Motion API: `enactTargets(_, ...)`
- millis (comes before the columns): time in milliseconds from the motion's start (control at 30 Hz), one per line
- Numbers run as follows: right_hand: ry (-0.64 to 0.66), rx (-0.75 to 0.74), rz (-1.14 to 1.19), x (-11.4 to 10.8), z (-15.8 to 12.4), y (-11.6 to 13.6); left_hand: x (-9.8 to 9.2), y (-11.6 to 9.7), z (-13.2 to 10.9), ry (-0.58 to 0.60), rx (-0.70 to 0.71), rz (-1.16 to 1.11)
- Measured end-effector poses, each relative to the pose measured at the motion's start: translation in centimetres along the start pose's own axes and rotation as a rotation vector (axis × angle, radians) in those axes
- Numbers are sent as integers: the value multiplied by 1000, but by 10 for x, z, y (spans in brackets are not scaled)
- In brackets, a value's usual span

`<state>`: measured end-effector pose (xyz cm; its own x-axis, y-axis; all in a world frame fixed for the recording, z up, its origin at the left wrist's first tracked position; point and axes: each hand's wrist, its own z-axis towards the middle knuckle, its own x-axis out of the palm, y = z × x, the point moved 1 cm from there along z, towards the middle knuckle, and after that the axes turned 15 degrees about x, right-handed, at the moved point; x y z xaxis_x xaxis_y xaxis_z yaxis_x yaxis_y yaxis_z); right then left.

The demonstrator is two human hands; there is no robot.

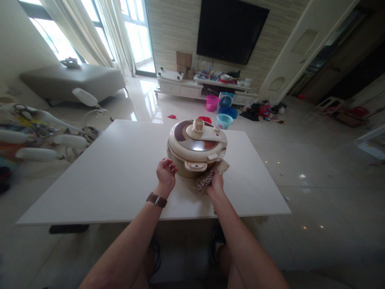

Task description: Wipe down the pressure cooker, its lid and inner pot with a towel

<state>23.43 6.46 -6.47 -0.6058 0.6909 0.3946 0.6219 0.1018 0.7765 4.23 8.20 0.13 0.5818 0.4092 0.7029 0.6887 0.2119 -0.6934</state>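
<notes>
A cream electric pressure cooker [196, 148] with a brown and reddish lid stands upright on the white table [120, 176], its lid on. My right hand [217, 182] grips a brown-and-white patterned cloth [205, 180], which is bunched against the cooker's lower right side. On the other side, my left hand [166, 173] is beside the cooker's lower left wall with its fingers loosely curled and apart. Nothing is in that hand, and I cannot tell whether its fingertips touch the cooker.
Beyond the table are a light blue basket [224, 119], a pink basket [212, 103] and a cluttered low white cabinet [186, 90]. To the left, a large fixture with white cylindrical parts [39, 153] stands close to the table. Farther back is a grey padded bench [78, 80].
</notes>
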Motion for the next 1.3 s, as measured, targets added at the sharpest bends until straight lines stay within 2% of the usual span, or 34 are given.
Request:
enactTargets(67, -85, -69, -30, 2, 2, 20, 1, -1, -2, -8, -4, 7)
enactTargets(167, -95, -217, -121, 3, -1, 34, 2, -1, -6, -12, -17, 30)
enactTargets(233, -87, -241, -171, 1, -12, 27, 3, 1, -9, 0, -22, 51)
enactTargets(400, -46, -238, -253, -3, -55, -9, 3, 13, -17, 81, 3, 134)
enactTargets(500, -23, -213, -243, -3, -67, -12, 4, 20, -23, 137, 5, 175)
enactTargets(600, -31, -185, -205, -5, -57, 1, 3, 24, -29, 197, 3, 221)
enactTargets(733, -51, -162, -128, -7, -27, 25, -2, 29, -36, 227, -3, 282)
enactTargets(833, -59, -112, -14, -5, -5, 42, -5, 35, -41, 280, -101, 296)
enactTargets(967, 6, -59, 154, 0, 14, 58, -2, 40, -48, 443, -225, 272)
enactTargets(1033, 39, -36, 174, 2, 18, 61, 0, 40, -50, 494, -220, 282)
enactTargets(1133, 89, -18, 190, 4, 17, 65, 4, 37, -51, 494, -194, 333)
enactTargets(1300, 111, -83, 163, 8, 8, 73, 5, 35, -51, 539, -159, 389)
